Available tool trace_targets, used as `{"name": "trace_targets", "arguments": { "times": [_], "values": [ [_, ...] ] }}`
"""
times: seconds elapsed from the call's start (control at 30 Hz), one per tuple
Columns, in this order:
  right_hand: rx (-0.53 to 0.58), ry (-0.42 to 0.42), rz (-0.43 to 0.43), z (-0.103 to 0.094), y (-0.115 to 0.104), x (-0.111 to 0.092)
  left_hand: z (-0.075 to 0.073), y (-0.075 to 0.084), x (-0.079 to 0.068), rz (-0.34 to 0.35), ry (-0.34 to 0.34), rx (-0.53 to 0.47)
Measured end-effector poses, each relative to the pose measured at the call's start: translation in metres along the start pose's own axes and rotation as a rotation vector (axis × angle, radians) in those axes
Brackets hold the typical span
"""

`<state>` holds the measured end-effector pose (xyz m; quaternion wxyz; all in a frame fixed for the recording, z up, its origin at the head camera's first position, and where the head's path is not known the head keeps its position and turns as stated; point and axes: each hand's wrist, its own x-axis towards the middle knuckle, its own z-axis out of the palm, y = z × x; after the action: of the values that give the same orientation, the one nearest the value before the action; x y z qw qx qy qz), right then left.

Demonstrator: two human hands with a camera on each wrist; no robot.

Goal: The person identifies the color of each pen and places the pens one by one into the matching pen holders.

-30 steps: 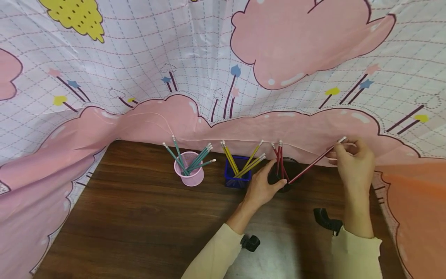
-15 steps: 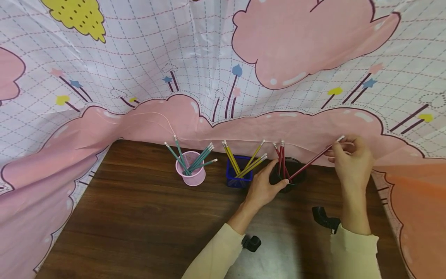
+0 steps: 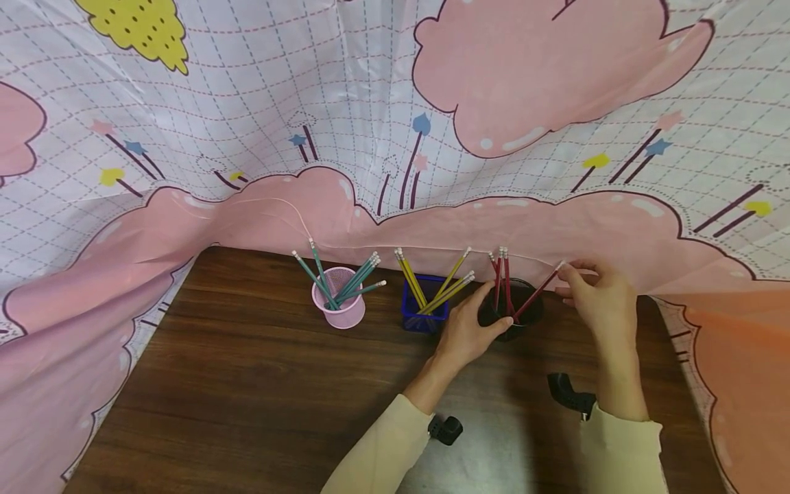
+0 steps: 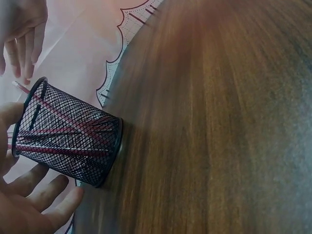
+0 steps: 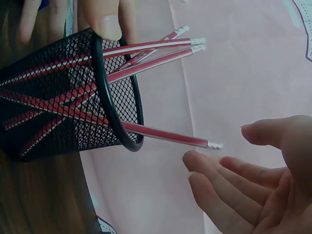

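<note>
A black mesh pencil cup [image 4: 73,126] stands upright at the back of the table, holding several red pencils with white erasers. My left hand [image 3: 465,336] grips it near the rim, thumb on one side and fingers round the other. One red pencil [image 5: 168,135] leans to the right against the rim, its eraser end sticking out. Just beyond that end is my right hand [image 3: 600,305], and in the right wrist view its spread thumb and fingers [image 5: 209,195] are apart from the pencil.
Left of the black cup stand a blue square mesh cup [image 3: 420,322] with yellow pencils [image 3: 410,280] and a pink round mesh cup [image 3: 345,318] with teal pencils [image 3: 354,280]. Patterned fabric [image 3: 308,213] hangs behind the dark wooden table [image 3: 247,384].
My right hand has moved left and down; the red pencil it held has slid deeper into the black cup and is let go. The left hand stays on the cup.
</note>
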<state>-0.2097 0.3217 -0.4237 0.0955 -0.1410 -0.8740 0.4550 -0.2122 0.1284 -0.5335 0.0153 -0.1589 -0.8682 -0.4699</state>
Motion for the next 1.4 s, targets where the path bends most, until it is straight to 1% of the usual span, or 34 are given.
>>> {"name": "trace_targets", "arguments": {
  "times": [0.13,0.23,0.33,0.4,0.5,0.57,0.7,0.83,0.9,1.03,1.2,1.3,1.4],
  "values": [
    [-0.053,0.005,-0.003,0.0,0.002,-0.002,-0.001,-0.001,-0.001,0.012,0.032,-0.043],
    [-0.115,0.02,-0.004,0.0,0.002,-0.004,-0.002,-0.002,-0.002,0.022,0.061,-0.086],
    [-0.203,0.039,-0.002,0.0,0.003,-0.005,-0.004,-0.002,-0.002,0.042,0.066,-0.073],
    [-0.246,0.051,-0.012,0.0,0.004,-0.007,-0.005,-0.002,-0.003,0.039,0.052,-0.054],
    [-0.266,0.064,-0.039,0.004,0.009,-0.015,-0.005,-0.002,-0.01,0.031,0.015,-0.038],
    [-0.262,0.055,-0.07,0.009,0.015,-0.023,-0.005,-0.003,-0.017,0.026,-0.018,-0.041],
    [-0.243,0.021,-0.097,0.017,0.029,-0.036,-0.003,-0.007,-0.029,0.056,-0.068,-0.036],
    [-0.217,0.032,-0.09,0.021,0.036,-0.042,0.0,-0.009,-0.036,0.073,-0.093,-0.025],
    [-0.206,0.045,-0.094,0.023,0.037,-0.043,-0.001,-0.009,-0.038,0.076,-0.097,-0.025],
    [-0.194,0.065,-0.121,0.023,0.039,-0.045,-0.009,-0.008,-0.042,0.076,-0.117,-0.043],
    [-0.213,0.033,-0.139,0.022,0.043,-0.048,-0.025,-0.01,-0.049,0.067,-0.179,-0.043],
    [-0.238,-0.011,-0.145,0.021,0.048,-0.052,-0.036,-0.014,-0.057,0.096,-0.211,-0.007],
    [-0.26,-0.043,-0.161,0.02,0.054,-0.055,-0.049,-0.019,-0.067,0.142,-0.212,0.019]
  ]
}}
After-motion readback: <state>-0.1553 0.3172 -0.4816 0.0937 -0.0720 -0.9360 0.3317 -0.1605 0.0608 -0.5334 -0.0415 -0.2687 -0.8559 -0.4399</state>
